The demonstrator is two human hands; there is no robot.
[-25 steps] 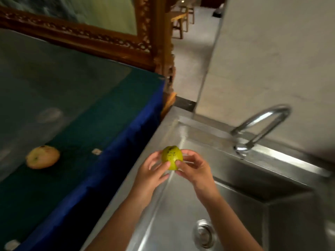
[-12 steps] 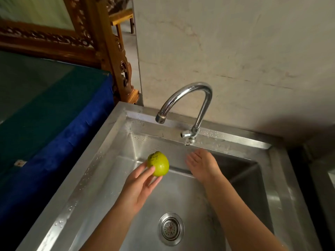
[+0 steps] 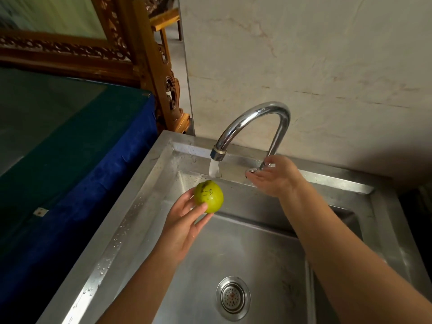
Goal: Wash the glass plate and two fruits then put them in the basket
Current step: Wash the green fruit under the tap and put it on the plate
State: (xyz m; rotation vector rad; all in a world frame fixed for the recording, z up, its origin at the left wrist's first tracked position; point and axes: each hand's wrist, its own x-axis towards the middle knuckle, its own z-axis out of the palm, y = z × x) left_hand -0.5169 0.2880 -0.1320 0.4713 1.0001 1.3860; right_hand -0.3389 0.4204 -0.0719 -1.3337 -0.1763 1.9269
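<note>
My left hand (image 3: 184,224) holds a green fruit (image 3: 208,196) with dark marks on its skin, over the steel sink (image 3: 257,253). The fruit sits just below and in front of the spout of the curved chrome tap (image 3: 254,118). Water (image 3: 214,169) runs from the spout behind the fruit. My right hand (image 3: 274,176) is at the tap's base, fingers on its small handle (image 3: 254,170). The glass plate, the second fruit and the basket are out of view.
The sink's drain strainer (image 3: 233,298) lies near the bottom middle. A table with green top and blue cloth (image 3: 70,148) stands to the left. A carved wooden frame (image 3: 149,66) rises behind it. A plain wall (image 3: 304,54) backs the sink.
My right hand let go of the fruit and moved up to the tap handle. Water now runs. My view turned right, from the table to the sink.
</note>
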